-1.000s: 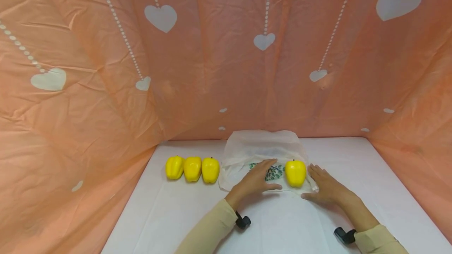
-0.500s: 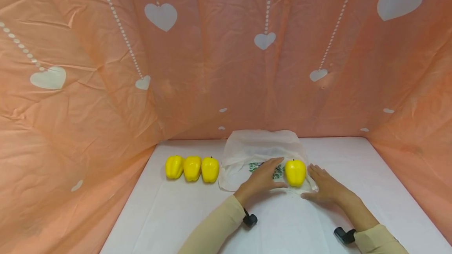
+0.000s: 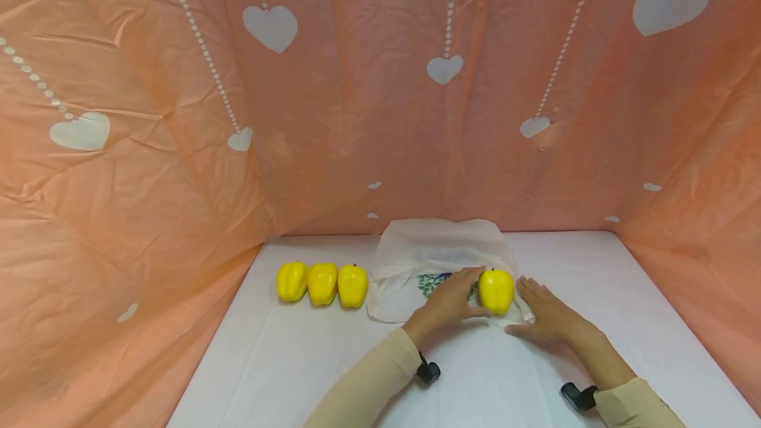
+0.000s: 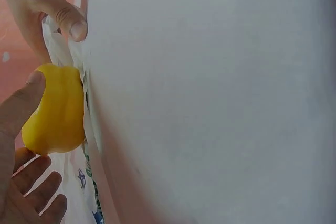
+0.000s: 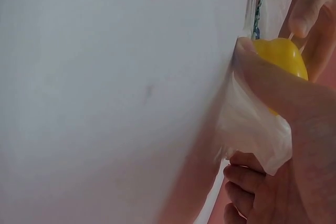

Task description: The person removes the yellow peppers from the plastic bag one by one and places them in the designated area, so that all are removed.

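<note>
A yellow bell pepper (image 3: pixel 497 292) stands upright at the right end of a thin white bag (image 3: pixel 442 243) with a green leaf print. My left hand (image 3: pixel 448 304) comes at it from the left, thumb and fingers spread, fingertips right at its side. In the left wrist view the thumb overlaps the pepper (image 4: pixel 58 111) and the other fingers are loosely bent below it. My right hand (image 3: pixel 549 314) rests at the bag's right edge, fingers extended and thumb apart. Some bag material (image 5: pixel 257 121) lies between that thumb and fingers in the right wrist view.
Three more yellow bell peppers (image 3: pixel 323 284) stand in a row left of the bag, on a white-covered table (image 3: pixel 475 388). An orange curtain (image 3: pixel 357 117) with white hearts hangs behind the table and along both sides. Each wrist wears a small black camera (image 3: pixel 429 372).
My left hand has moved right across the bag, up to the single pepper's left side. The right hand, the bag and the peppers have stayed in place.
</note>
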`<state>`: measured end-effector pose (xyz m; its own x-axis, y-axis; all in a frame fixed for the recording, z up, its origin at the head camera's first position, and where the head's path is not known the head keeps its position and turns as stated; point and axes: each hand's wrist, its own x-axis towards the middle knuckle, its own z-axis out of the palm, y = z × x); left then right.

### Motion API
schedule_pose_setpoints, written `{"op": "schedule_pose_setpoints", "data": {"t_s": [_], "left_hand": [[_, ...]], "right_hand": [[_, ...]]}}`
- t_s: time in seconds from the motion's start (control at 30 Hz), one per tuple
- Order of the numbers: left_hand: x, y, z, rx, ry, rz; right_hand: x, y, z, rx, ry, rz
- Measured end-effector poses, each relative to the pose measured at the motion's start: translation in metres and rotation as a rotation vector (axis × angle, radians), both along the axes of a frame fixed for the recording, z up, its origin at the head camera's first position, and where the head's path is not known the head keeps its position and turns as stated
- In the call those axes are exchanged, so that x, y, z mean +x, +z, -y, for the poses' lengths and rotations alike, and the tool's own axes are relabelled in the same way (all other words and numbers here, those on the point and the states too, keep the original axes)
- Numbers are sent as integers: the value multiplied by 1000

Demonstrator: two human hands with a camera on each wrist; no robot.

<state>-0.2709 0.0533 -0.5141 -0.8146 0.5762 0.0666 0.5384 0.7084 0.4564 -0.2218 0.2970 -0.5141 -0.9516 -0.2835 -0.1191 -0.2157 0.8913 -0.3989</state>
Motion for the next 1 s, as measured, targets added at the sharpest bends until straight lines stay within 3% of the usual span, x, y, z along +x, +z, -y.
{"op": "schedule_pose_setpoints", "data": {"t_s": [0.6,1.0], "left_hand": [[-1,-6,-6,-11,18,-51],[-1,-3,3,24,1,-70]], "right_hand": [[-1,-2,0,3,5,-9],[0,-2,-1,-4,7,-16]]}}
